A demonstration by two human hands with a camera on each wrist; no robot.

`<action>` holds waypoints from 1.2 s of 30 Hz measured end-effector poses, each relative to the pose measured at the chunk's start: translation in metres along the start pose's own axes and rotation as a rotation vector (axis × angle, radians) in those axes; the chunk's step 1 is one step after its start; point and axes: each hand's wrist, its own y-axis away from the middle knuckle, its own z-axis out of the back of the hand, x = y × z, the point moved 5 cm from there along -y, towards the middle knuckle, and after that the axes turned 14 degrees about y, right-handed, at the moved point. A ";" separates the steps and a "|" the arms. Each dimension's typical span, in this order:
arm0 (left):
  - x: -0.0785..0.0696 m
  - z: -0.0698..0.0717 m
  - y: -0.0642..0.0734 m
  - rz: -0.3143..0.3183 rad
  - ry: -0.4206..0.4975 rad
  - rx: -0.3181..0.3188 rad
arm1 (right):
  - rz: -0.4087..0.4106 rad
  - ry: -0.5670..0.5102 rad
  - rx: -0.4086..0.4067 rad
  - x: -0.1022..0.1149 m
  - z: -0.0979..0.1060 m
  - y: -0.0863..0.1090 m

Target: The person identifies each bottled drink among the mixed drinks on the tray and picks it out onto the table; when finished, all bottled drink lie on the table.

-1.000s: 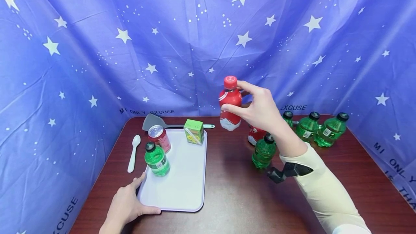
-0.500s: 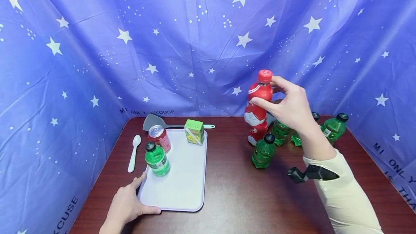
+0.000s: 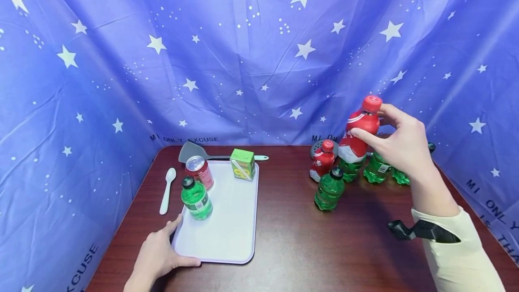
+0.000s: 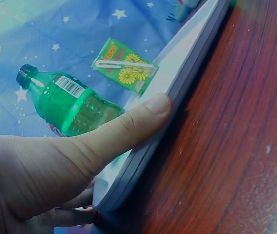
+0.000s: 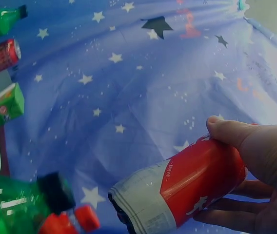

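My left hand (image 3: 156,252) grips the near left corner of a white tray (image 3: 231,238), thumb along the front edge and fingers at the left side. On the tray stand a green soda bottle (image 3: 197,201), a red can (image 3: 198,171) and a green juice box (image 3: 242,165) with a straw. My right hand (image 3: 399,145) holds a red soda bottle (image 3: 362,126) by its upper part, tilted above the green bottles at right. Its white lower part (image 5: 150,200) shows in the right wrist view.
Upright at right stand a smaller-looking red bottle (image 3: 323,162), a front green bottle (image 3: 329,193) and several more green bottles (image 3: 377,168). A grey slotted utensil (image 3: 318,148) lies behind. A white spoon (image 3: 167,191) and a grey spatula (image 3: 191,151) lie by the tray. Starry cloth (image 3: 243,57) closes the back.
My right hand has carried the red bottle from near the tray's right side over to the right, passing over the other red bottle. My left hand and the tray have stayed put.
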 end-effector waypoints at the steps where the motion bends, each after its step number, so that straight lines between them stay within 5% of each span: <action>1: 0.000 0.000 0.000 -0.002 0.001 -0.001 | 0.000 0.005 -0.002 -0.003 0.001 0.002; 20: -0.001 0.002 0.001 -0.021 0.003 -0.014 | -0.056 0.176 0.100 -0.065 -0.007 0.049; 36: 0.000 0.002 0.001 -0.004 0.005 -0.001 | -0.049 0.234 0.184 -0.092 -0.024 0.073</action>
